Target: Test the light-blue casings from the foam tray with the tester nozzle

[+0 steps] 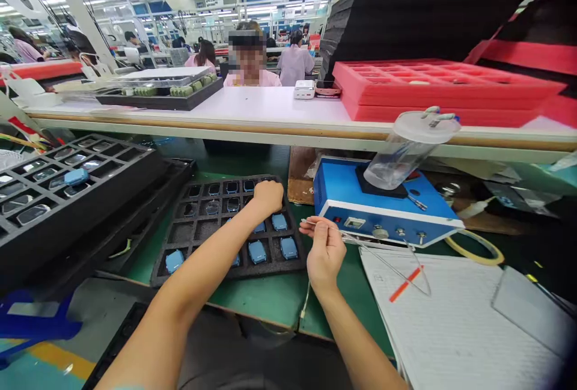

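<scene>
My left hand (268,196) reaches over the back right part of a black foam tray (183,234). Its fingers point down into a compartment, and what they touch is hidden. Blue watch-shaped pieces (257,252) and dark-faced ones (213,207) lie in several compartments. Just right of the tray, my right hand (325,249) is closed on a thin metal-tipped tool with a cord or tube trailing right, in front of a blue box with knobs (387,207).
Stacked black trays (90,198) lean at the left. A clear cylinder (401,149) stands on the blue box. Papers (451,318) and yellow tape (475,247) lie right. A shelf (270,115) crosses behind, holding red foam trays (433,92). People sit beyond.
</scene>
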{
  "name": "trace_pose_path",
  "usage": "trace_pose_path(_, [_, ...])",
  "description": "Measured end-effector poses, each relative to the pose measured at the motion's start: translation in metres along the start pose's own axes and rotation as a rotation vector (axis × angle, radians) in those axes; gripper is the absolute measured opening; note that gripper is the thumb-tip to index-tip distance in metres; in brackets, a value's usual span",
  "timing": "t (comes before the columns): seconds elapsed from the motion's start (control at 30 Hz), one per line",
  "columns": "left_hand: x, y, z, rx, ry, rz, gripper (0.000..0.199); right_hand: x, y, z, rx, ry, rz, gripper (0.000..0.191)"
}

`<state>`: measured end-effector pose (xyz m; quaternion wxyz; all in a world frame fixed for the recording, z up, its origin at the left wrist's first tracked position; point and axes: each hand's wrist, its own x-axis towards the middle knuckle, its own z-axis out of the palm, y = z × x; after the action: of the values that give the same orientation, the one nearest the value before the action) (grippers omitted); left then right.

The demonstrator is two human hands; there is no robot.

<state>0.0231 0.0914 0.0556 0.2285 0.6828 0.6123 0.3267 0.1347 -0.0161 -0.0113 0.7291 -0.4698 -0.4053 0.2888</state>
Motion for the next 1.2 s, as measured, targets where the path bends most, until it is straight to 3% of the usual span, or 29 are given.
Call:
trace_pose_path(0.1, [-0.015, -0.008, -0.015, -0.185, 0.009, -0.014, 0.031, 0.003, -0.005, 0.003, -0.005, -0.027, 0.027, 0.035])
trace_pose_path(0.2, [-0.047, -0.022, -0.025, -0.41, 0.023, -0.041, 0.025, 0.001, -0.014, 0.01, -0.015, -0.132, 0.019, 0.03])
trace_pose_path(0.33, [-0.094, -0.041, -0.012, -0.697, 0.057, -0.126, 0.041, -0.003, -0.015, 0.021, -0.055, -0.207, -0.092, 0.024])
trace_pose_path(0.43, [-0.111, -0.049, 0.004, -0.871, 0.133, -0.188, 0.045, -0.007, -0.009, 0.023, -0.066, -0.201, -0.111, 0.021])
trace_pose_path(0.6, [-0.113, -0.051, 0.01, -1.096, 0.273, -0.259, 0.05, -0.014, -0.005, 0.021, -0.074, -0.192, -0.141, 0.018])
trace_pose_path(0.83, [-0.116, -0.045, 0.008, -1.129, 0.286, -0.344, 0.041, -0.017, -0.003, 0.019, -0.046, -0.23, -0.211, 0.019])
trace_pose_path(1.2, [-0.117, -0.046, 0.012, -1.123, 0.284, -0.313, 0.036, -0.013, -0.003, 0.019, -0.036, -0.203, -0.162, 0.019])
